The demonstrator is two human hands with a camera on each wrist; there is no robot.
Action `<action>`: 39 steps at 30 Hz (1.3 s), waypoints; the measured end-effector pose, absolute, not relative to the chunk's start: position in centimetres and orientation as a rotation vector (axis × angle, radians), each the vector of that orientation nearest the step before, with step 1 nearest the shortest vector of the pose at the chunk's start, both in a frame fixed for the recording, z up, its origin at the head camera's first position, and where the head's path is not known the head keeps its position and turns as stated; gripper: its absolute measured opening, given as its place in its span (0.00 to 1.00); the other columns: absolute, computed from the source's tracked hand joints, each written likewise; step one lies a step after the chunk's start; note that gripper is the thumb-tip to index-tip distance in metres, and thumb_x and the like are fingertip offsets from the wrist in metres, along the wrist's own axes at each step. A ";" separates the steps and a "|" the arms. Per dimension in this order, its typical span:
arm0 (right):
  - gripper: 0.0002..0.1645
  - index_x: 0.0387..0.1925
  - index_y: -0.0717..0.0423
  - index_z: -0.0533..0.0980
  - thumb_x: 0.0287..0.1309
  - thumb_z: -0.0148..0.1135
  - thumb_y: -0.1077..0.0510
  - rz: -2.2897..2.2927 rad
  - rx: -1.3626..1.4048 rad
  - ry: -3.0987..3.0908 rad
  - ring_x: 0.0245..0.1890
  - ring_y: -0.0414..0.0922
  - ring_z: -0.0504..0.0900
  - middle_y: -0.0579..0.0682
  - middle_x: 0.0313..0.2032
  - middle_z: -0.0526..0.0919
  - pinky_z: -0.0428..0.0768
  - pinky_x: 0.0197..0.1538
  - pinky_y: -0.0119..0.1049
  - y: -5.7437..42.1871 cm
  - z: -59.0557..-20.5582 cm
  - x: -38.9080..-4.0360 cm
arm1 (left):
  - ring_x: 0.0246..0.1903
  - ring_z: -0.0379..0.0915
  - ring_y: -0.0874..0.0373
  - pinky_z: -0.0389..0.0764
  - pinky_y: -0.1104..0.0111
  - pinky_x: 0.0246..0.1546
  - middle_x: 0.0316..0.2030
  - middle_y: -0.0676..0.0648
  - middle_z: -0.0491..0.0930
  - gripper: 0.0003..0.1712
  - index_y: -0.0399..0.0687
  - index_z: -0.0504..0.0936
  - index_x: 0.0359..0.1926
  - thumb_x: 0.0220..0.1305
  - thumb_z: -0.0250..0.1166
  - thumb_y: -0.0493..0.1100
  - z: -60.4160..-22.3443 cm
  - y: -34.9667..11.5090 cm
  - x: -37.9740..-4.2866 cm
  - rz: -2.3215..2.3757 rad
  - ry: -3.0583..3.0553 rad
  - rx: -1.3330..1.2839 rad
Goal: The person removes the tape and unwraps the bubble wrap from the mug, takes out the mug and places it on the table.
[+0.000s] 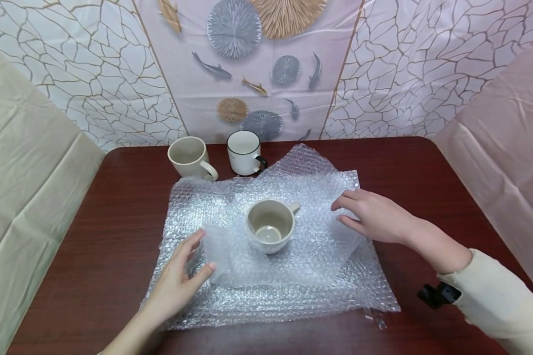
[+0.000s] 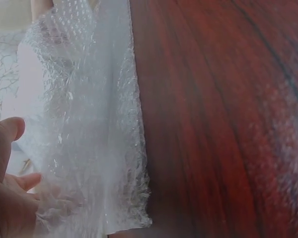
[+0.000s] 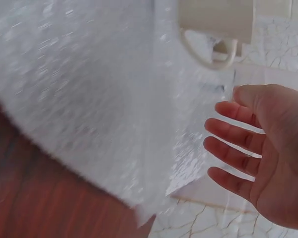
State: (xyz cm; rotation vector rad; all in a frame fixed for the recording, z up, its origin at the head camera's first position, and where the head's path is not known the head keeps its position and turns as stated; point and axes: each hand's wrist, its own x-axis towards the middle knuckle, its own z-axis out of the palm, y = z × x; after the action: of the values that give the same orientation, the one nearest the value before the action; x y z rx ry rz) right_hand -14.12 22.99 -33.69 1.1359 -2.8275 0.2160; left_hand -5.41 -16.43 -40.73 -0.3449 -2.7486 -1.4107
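Note:
A cream mug stands upright near the middle of bubble wrap laid in layers, its handle pointing to the far right. My left hand is spread at the wrap's left side, thumb and fingers apart, beside a raised flap. In the left wrist view, wrap partly covers that hand's fingers. Over the right part of the wrap is my right hand, its fingers loosely bent with nothing between them. The right wrist view shows its fingers apart, with the mug beyond.
Behind the wrap stand a larger beige mug and a white mug with a black rim and handle. The dark red table reaches back to a patterned cloth. Small clear scraps lie at the wrap's front right corner.

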 end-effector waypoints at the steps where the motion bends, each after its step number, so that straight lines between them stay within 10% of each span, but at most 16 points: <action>1: 0.11 0.41 0.53 0.78 0.56 0.61 0.55 0.230 1.136 -2.840 0.40 0.43 0.78 0.46 0.38 0.79 0.79 0.41 0.40 22.6 -33.5 -14.2 | 0.59 0.64 0.39 0.69 0.51 0.56 0.65 0.41 0.60 0.39 0.49 0.58 0.67 0.57 0.65 0.45 -40.6 -16.5 -5.4 -1.409 -2.747 -0.343; 21: 0.15 0.48 0.57 0.76 0.64 0.51 0.58 0.541 1.342 -2.882 0.48 0.47 0.77 0.50 0.44 0.80 0.75 0.53 0.43 16.1 -33.9 -17.9 | 0.61 0.63 0.52 0.70 0.59 0.56 0.64 0.48 0.62 0.39 0.48 0.60 0.67 0.55 0.66 0.38 -39.7 -16.2 -5.3 -1.365 -2.705 -0.406; 39: 0.14 0.24 0.48 0.71 0.66 0.44 0.59 0.882 1.254 -3.081 0.24 0.37 0.69 0.40 0.20 0.69 0.71 0.31 0.32 14.6 -36.4 -19.3 | 0.60 0.63 0.48 0.70 0.56 0.57 0.66 0.48 0.60 0.40 0.55 0.57 0.68 0.58 0.65 0.44 -40.2 -15.9 -5.1 -1.506 -2.721 -0.388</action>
State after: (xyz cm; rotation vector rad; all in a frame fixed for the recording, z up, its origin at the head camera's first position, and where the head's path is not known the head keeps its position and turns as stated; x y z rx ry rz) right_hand -19.26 14.63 -36.41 1.2537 -3.0806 0.8818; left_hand -5.06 -15.92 -40.15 -0.3882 -2.7208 -1.5065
